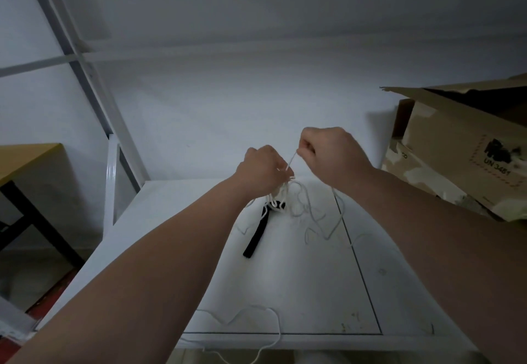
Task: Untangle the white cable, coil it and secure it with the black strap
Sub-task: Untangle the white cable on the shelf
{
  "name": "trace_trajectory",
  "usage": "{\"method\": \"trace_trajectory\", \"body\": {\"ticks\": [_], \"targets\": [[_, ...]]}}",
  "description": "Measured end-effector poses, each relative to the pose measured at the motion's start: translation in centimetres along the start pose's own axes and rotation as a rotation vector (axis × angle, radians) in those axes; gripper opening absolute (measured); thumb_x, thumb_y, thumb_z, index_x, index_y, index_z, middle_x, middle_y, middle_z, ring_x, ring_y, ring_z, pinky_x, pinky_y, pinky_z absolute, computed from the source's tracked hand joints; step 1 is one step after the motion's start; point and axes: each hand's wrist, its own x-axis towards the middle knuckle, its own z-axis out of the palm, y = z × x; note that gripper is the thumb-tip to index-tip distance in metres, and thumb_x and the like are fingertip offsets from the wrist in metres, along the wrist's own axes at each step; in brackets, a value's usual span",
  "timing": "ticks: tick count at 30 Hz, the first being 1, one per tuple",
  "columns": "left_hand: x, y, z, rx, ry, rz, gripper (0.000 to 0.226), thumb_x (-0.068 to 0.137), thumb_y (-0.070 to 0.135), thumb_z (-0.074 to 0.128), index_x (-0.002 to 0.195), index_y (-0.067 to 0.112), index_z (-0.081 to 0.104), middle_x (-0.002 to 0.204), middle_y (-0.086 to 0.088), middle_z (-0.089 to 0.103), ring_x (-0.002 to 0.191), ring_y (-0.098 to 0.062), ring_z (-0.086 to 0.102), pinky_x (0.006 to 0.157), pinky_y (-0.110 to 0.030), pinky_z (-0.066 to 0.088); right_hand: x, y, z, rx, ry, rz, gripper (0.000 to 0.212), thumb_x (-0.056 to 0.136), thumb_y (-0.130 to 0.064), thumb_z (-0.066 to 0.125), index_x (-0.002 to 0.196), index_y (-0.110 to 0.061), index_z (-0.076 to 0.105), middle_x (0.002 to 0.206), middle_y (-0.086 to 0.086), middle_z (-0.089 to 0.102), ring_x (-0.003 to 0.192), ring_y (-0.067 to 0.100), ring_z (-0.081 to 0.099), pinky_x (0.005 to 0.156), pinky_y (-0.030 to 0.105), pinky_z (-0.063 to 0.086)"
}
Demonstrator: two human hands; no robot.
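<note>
Two bare hands work above a white table (299,292): the left hand (261,168) is closed around a bunched tangle of the white cable (302,203) near the picture's centre, while the right hand (332,149), at about two o'clock from it, pinches a single strand and draws it up. To free it cleanly, the right hand should probably pull gently while the left loosens the bunch. One cable, one black strap (256,235) at six o'clock of the tangle, and one cardboard box (456,146) at three o'clock.

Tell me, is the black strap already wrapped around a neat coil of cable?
No: the black strap lies flat on the white table, while the white cable is a loose tangle.
</note>
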Motion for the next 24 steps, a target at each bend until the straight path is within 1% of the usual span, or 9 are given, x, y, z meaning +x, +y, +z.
{"method": "trace_trajectory", "body": {"ticks": [5,7,10,12,14,16,18,20,24], "targets": [[-0.9,-3.8,0.5,0.374,-0.239,-0.09,0.044,0.076,0.039,0.047,0.091,0.007,0.072,0.103,-0.009,0.069,0.104,-0.025,0.059,0.093,-0.03,0.045,1.5,1.7,-3.8,-0.006,0.322,0.265,0.016,0.095,-0.018,0.046,0.089,-0.007,0.056,0.074,0.007,0.052,0.068,0.022,0.046,0.061,0.027,0.029],[-1.6,-5.1,1.1,0.359,-0.274,-0.152,0.032,0.086,0.029,0.054,0.097,0.006,0.073,0.106,-0.01,0.068,0.102,-0.022,0.059,0.085,-0.025,0.044,1.8,3.0,-5.8,-0.013,0.347,0.347,0.014,0.096,-0.019,0.046,0.09,-0.01,0.054,0.078,0.006,0.05,0.072,0.02,0.044,0.064,0.025,0.029],[-1.7,-3.7,1.3,-0.049,-0.157,-0.202,0.023,0.088,0.019,0.055,0.103,0.005,0.067,0.109,-0.009,0.065,0.09,-0.018,0.054,0.071,-0.025,0.041,2.0,3.2,-5.9,0.043,0.29,0.348,0.012,0.095,-0.017,0.045,0.086,-0.013,0.052,0.081,0.006,0.054,0.075,0.021,0.05,0.058,0.025,0.03],[-1.1,-1.3,1.6,-0.34,-0.093,-0.18,0.036,0.088,0.022,0.062,0.123,0.015,0.057,0.116,-0.002,0.058,0.093,-0.015,0.052,0.071,-0.023,0.042,1.8,2.6,-4.8,0.125,0.207,0.295,0.013,0.094,-0.016,0.046,0.084,-0.013,0.054,0.08,0.006,0.06,0.075,0.022,0.058,0.055,0.025,0.038],[-0.7,0.7,2.1,-0.437,-0.118,-0.148,0.05,0.089,0.028,0.062,0.136,0.02,0.046,0.114,-0.004,0.057,0.09,-0.016,0.053,0.07,-0.024,0.047,1.5,2.0,-4.4,0.234,0.198,0.269,0.013,0.092,-0.015,0.047,0.085,-0.011,0.057,0.079,0.008,0.064,0.077,0.024,0.064,0.064,0.029,0.048],[-0.4,2.0,2.7,-0.443,-0.152,-0.146,0.038,0.09,0.028,0.06,0.127,0.018,0.055,0.103,-0.006,0.059,0.081,-0.018,0.054,0.068,-0.026,0.05,1.4,1.6,-4.9,0.329,0.225,0.287,0.014,0.093,-0.017,0.047,0.088,-0.011,0.058,0.079,0.009,0.066,0.072,0.016,0.063,0.061,0.02,0.048],[-0.3,2.6,3.1,-0.445,-0.182,-0.158,0.016,0.091,0.023,0.058,0.102,0.013,0.064,0.089,-0.003,0.059,0.072,-0.017,0.053,0.061,-0.025,0.048,1.5,1.6,-5.7,0.44,0.253,0.34,0.013,0.095,-0.017,0.047,0.092,-0.011,0.059,0.08,0.007,0.066,0.059,0.002,0.055,0.044,0.008,0.039],[-0.2,2.7,3.2,-0.508,-0.18,-0.162,0.011,0.092,0.018,0.055,0.086,0.01,0.062,0.077,-0.001,0.058,0.065,-0.014,0.052,0.057,-0.022,0.047,1.5,1.9,-6.3,0.492,0.293,0.382,0.011,0.094,-0.017,0.048,0.092,-0.013,0.059,0.081,0.006,0.065,0.056,0.001,0.052,0.045,0.011,0.04],[-0.2,3.0,1.9,-0.641,-0.064,-0.146,0.021,0.094,0.011,0.048,0.075,0.009,0.057,0.066,-0.006,0.056,0.056,-0.015,0.051,0.051,-0.021,0.046,0.0,2.1,-6.0,-0.022,0.395,0.291,0.02,0.086,-0.006,0.058,0.104,-0.013,0.057,0.105,0.003,0.048,0.075,0.012,0.045,0.059,0.019,0.035]]}}
